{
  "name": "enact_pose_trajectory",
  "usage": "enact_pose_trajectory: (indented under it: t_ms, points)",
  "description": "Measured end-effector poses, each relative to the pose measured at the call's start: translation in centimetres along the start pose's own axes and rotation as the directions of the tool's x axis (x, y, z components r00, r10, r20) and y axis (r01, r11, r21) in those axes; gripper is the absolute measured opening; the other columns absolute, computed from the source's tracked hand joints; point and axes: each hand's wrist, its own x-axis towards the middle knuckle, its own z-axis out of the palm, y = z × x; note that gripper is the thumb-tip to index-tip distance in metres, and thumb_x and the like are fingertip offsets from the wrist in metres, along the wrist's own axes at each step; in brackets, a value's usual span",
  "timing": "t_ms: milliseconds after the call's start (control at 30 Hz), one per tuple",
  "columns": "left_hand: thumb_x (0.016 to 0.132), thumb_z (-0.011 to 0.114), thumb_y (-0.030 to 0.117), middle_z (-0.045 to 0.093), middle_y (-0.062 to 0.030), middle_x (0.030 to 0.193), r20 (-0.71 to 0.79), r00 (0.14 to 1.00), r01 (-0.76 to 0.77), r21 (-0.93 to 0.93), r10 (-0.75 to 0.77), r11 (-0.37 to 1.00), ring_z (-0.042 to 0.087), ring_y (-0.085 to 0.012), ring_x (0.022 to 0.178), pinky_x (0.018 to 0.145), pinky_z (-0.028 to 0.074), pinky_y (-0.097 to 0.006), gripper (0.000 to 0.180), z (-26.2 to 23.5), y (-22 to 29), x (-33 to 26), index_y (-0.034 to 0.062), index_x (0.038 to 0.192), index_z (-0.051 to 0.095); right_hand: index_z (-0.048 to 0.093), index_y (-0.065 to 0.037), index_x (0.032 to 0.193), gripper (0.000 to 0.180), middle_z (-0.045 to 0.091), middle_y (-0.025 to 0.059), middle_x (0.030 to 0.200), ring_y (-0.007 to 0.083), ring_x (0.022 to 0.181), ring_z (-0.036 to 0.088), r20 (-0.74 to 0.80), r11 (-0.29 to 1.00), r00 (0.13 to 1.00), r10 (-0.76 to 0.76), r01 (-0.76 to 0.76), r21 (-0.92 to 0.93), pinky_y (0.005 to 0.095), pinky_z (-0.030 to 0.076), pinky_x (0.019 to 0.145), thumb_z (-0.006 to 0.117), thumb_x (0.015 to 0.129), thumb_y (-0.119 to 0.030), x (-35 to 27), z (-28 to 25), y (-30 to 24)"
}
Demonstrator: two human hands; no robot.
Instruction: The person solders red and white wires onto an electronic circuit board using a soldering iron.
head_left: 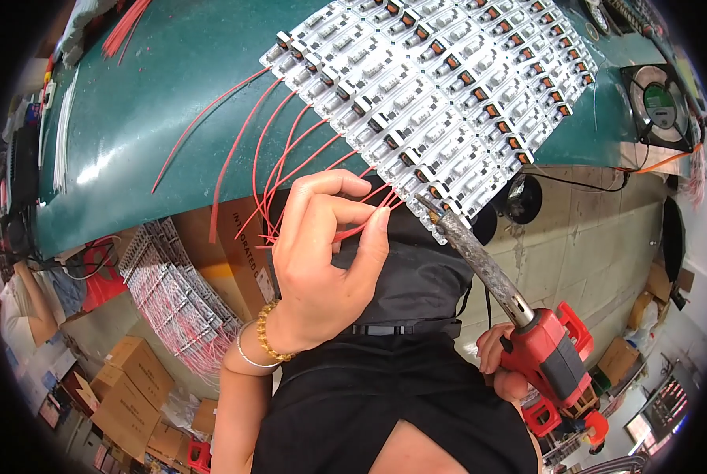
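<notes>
My left hand (pixel 330 245) is closed in a pinch on thin red wires (pixel 353 231) at the near corner of a panel of white circuit boards (pixel 417 95). The panel carries rows of small parts, some of them black and orange. More red wires (pixel 247 130) run from its left edge and curve over the green table. My right hand (pixel 500 363) is wrapped round the red and black handle of a soldering gun (pixel 547 355). Its long metal barrel reaches up to the panel's near corner, with the tip close to where the pinched wires meet the boards.
The green table (pixel 188 87) bears a bundle of red wires (pixel 124 31), white strips (pixel 65 130) and a small black fan (pixel 655 107). Below left hang wired boards (pixel 180 300) beside a carton (pixel 239 253). More cartons (pixel 128 387) stand lower. Another person's arm (pixel 37 300) shows at far left.
</notes>
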Motion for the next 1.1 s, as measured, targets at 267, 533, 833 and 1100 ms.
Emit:
enact_pose_trajectory:
  t_ms: [267, 533, 833, 1100]
  points:
    - [0.075, 0.072, -0.004, 0.060, -0.0134, 0.095, -0.047, 0.998, -0.048, 0.036, 0.049, 0.998, 0.062, -0.0221, 0.081, 0.059, 0.050, -0.027, 0.016, 0.3, -0.3, -0.3, -0.0003, 0.083, 0.059, 0.061, -0.006, 0.066, 0.062, 0.060, 0.0004, 0.063, 0.0122, 0.054, 0.059, -0.019, 0.974, 0.989, -0.148, 0.142, -0.174, 0.0239, 0.043, 0.049, 0.077, 0.064, -0.065, 0.2, -0.3, 1.5]
    - [0.074, 0.072, -0.004, 0.060, -0.0141, 0.094, -0.037, 0.997, -0.060, 0.043, 0.061, 0.997, 0.062, -0.0231, 0.082, 0.062, 0.050, -0.028, 0.016, 0.3, -0.3, -0.1, -0.0003, 0.082, 0.059, 0.060, -0.006, 0.066, 0.068, 0.060, 0.0012, 0.063, 0.0120, 0.054, 0.059, 0.032, 0.975, 0.999, -0.019, 0.026, -0.221, 0.0235, 0.044, 0.049, 0.070, 0.064, -0.073, 0.3, -0.4, -0.2]
    - [0.071, 0.074, -0.004, 0.059, -0.0134, 0.098, 0.013, 0.999, 0.047, -0.077, -0.046, 0.996, 0.058, -0.0191, 0.078, 0.063, 0.049, -0.027, 0.013, -0.6, 0.8, -0.4, -0.0007, 0.078, 0.063, 0.057, -0.003, 0.066, 0.065, 0.058, 0.0049, 0.058, 0.0158, 0.052, 0.058, -0.097, 0.985, 0.991, -0.093, 0.106, 0.139, 0.0264, 0.043, 0.046, 0.082, 0.055, -0.062, 0.2, 0.7, -0.3]
    - [0.069, 0.074, -0.004, 0.057, -0.0151, 0.101, 0.037, 0.999, -0.021, -0.063, 0.023, 0.998, 0.059, -0.0188, 0.080, 0.062, 0.048, -0.026, 0.013, 0.6, 0.5, -0.2, -0.0014, 0.078, 0.065, 0.056, -0.003, 0.067, 0.062, 0.055, 0.0029, 0.055, 0.0159, 0.046, 0.054, -0.120, 0.990, 0.983, -0.140, 0.137, -0.033, 0.0268, 0.040, 0.044, 0.083, 0.059, -0.058, -0.6, 0.0, 0.3]
